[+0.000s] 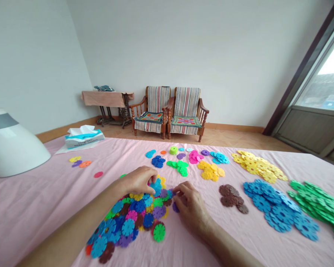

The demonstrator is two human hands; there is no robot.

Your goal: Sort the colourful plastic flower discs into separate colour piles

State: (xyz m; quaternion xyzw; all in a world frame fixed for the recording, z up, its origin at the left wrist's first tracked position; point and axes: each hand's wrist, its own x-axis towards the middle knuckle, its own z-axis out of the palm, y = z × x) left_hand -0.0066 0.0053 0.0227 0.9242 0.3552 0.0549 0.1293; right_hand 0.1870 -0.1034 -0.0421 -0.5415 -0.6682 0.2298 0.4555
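Notched plastic building discs in mixed colours form a loose pile [130, 217] on the pink cloth in front of me. My left hand [140, 180] reaches over the pile's far side, its thumb and fingers closed at a light blue disc [156, 187]. At the pile's right edge is my right hand [192, 207], fingers curled and bent inward beside purple discs; what lies between its fingertips is hidden. A green disc [159, 232] lies at the near right of the pile.
Sorted single-colour heaps lie to the right: brown [231, 196], blue [278, 205], green [320, 204], yellow [257, 165]. Smaller groups, such as orange-yellow discs [210, 170], lie behind. A tissue box [85, 139] and a white rounded appliance [16, 148] stand left. Two chairs [185, 111] are beyond.
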